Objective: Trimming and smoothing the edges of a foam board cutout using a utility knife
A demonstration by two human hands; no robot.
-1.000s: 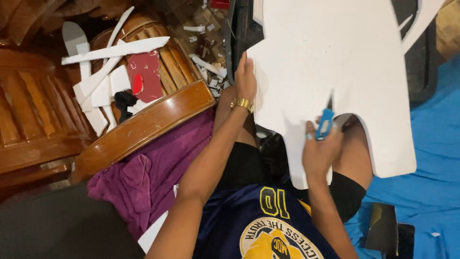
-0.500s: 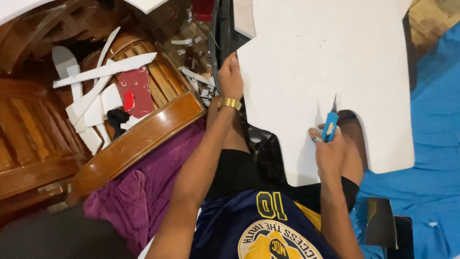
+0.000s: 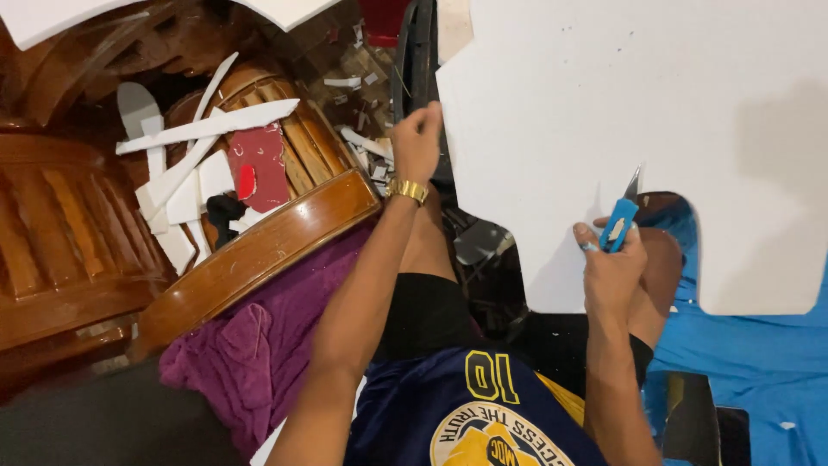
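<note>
A large white foam board (image 3: 621,112) lies across my lap, with a rounded notch cut into its near edge. My left hand (image 3: 417,140) grips the board's left edge; a gold watch sits on that wrist. My right hand (image 3: 611,263) is closed around a blue utility knife (image 3: 619,221), whose blade points up and touches the board at the left side of the notch. My knee shows through the notch.
A wooden chair (image 3: 259,246) on the left holds white foam offcuts (image 3: 185,160) and a dark red piece (image 3: 259,164). A purple cloth (image 3: 259,336) lies beside my thigh. A blue sheet (image 3: 759,362) covers the floor on the right. Small scraps lie by a dark object (image 3: 418,52).
The board has shifted toward me and fills more of the view. My right hand with the knife has moved slightly up along the notch edge. My left hand still holds the board's left edge.
</note>
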